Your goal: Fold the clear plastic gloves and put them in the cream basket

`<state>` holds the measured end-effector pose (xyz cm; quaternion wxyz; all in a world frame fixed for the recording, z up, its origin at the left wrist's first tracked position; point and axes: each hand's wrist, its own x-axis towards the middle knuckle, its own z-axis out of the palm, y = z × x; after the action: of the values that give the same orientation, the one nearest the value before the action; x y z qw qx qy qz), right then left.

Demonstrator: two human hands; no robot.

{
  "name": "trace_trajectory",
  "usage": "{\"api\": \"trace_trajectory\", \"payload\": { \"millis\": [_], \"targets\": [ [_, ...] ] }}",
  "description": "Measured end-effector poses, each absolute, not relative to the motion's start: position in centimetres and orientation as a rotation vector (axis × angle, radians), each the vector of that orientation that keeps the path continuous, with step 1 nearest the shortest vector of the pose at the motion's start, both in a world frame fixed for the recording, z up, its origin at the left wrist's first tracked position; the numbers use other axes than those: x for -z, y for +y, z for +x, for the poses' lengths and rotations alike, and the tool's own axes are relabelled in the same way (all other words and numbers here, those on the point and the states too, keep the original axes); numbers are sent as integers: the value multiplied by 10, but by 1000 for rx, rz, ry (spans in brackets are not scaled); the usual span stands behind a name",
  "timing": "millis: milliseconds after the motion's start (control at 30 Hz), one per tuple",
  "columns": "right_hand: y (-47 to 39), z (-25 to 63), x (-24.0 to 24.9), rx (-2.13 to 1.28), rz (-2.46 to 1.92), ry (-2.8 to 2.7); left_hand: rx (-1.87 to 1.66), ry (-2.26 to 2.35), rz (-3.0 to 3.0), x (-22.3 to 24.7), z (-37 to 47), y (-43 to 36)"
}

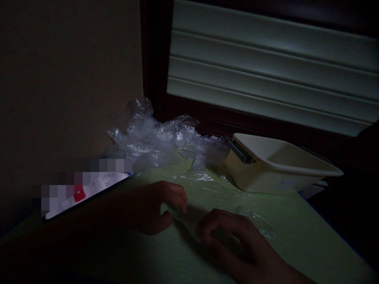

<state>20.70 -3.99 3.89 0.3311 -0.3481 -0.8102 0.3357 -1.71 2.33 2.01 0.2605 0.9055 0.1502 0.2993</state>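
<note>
My left hand point(161, 207) hovers above the green tabletop point(166, 260), its fingers bent and a gap showing between thumb and forefinger. To its right, my right hand point(239, 240) has its thumb and fingertips pressed together. A faint, see-through strip that looks like clear plastic film point(189, 224) runs from the right fingertips toward the left hand. Dim light blurs its edges, and I cannot tell whether the left fingers touch it. Another thin clear plastic piece point(260, 223) lies flat just behind the right hand.
Crumpled clear plastic bags point(160, 138) are heaped at the back against the wall. A cream plastic bin point(260, 173) with a dark handle stands at the back right, near the table edge. A lit phone or tablet point(94, 185) lies left. Behind is a slatted panel point(266, 67).
</note>
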Motion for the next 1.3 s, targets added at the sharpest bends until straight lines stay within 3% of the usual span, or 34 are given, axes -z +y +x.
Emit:
{"api": "trace_trajectory", "payload": {
  "millis": [433, 667, 800, 933, 1100, 1300],
  "targets": [
    [-32, 210, -28, -1096, -1139, -1904, -647, 537, 2480, -17, -14, 25],
    [-31, 213, -24, -688, -1140, -1979, -627, 671, 2513, -15, -11, 24],
    [-29, 217, -24, -231, -991, -2184, -573, 740, 2564, -13, -11, 23],
    [-28, 218, -25, -43, -821, -2425, -568, 831, 2608, -14, -12, 22],
    [-26, 212, -13, 77, -796, -2617, -596, 847, 2831, -18, -11, 23],
    [-25, 212, -17, -66, -878, -2727, -462, 674, 3186, -21, -2, 17]
  ]
}}
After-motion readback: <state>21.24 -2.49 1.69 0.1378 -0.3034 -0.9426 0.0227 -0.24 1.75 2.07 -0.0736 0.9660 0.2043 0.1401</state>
